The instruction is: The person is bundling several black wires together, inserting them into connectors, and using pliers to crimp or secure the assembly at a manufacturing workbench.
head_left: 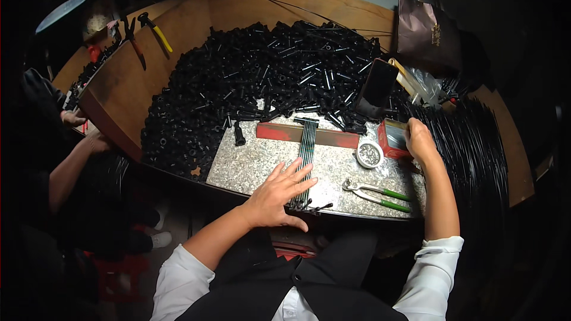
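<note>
My left hand point(279, 193) lies spread, palm down, over a bundle of thin dark rods point(308, 142). The rods run side by side across a worn red bar point(273, 131) on a speckled board. Small dark knobbed ends point(309, 207) show at the board's near edge. My right hand point(420, 139) is at the right side of a small red box point(391, 141), its fingers bent together; the tips are hidden, so what they grip does not show. Beside the box stands a white round cup point(369, 154) of small shiny bits. Green-handled pincers point(380, 194) rest nearer me.
A large heap of black cylindrical parts point(250, 71) fills the wooden-walled bench behind the board. A phone point(377, 86) leans at the heap's right. Long black rods point(470, 148) lie far right. Yellow-handled pincers point(160, 37) hang on the left wall. Another person's hand point(98, 141) is at left.
</note>
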{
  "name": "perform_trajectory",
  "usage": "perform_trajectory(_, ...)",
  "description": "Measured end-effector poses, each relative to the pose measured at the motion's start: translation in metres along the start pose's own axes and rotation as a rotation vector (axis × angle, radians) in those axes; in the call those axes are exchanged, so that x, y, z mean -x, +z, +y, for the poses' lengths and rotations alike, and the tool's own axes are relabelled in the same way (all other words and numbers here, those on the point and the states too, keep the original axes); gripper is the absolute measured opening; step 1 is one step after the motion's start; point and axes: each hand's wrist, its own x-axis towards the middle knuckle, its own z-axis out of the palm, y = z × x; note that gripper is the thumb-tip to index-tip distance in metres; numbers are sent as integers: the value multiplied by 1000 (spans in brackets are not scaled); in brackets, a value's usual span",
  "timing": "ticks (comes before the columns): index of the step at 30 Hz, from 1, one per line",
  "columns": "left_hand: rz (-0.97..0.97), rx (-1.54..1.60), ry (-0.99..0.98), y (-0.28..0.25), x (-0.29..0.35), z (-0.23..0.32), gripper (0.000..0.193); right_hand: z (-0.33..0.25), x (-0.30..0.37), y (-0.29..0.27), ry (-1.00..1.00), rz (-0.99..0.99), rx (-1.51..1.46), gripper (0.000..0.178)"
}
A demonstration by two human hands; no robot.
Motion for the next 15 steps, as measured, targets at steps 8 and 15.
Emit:
perform_trajectory(8,4,1014,81,-70,-33,26,76,-117,39,-91,-69,-15,-474,7)
perform_trajectory(15,94,987,115,-85,-43,49,40,-170,87,-125,-476,-20,-451,14)
